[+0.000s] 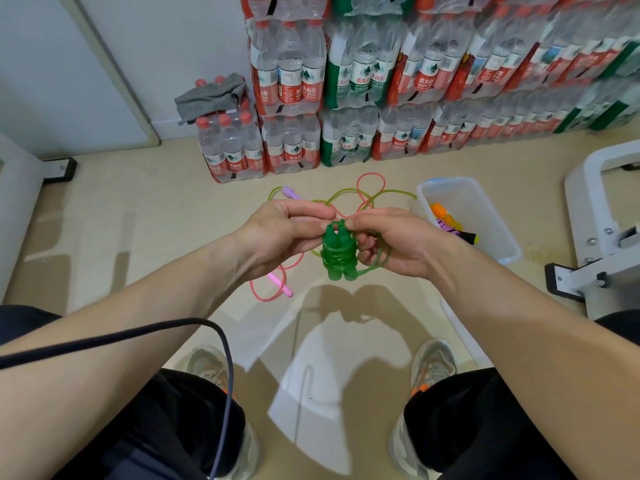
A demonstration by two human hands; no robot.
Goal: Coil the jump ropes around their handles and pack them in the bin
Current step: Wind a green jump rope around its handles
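Here, L hand [277, 233] & R hand [398, 245] gripping green jump rope [337, 259], bin [486, 220] near

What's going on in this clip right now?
A person is winding a green jump rope around its two paired handles. The left hand pinches the bundle near the top, and the right hand holds it with a loose loop hooked on its fingers. Several turns are on, but more green rope trails on the floor. A pink jump rope lies uncoiled there, and the clear bin holds a few bundled ropes.
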